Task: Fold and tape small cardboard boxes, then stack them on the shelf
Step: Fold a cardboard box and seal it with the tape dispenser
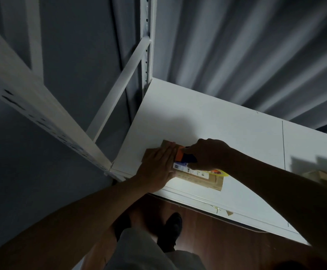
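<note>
Taping a small cardboard box (197,177) on the white shelf (227,123), near its front left corner.

The box is pressed flat by the left hand (156,166), fingers straight and together, while an orange and blue tape dispenser (184,155) is gripped by the right hand (207,153), fingers curled round it. The work is judged to be under way: this box is not yet closed or stacked. More cardboard (322,177) is seen at the far right.

Storeroom, white metal shelving (47,106), grey curtain (236,55), wood floor (217,240)
</note>
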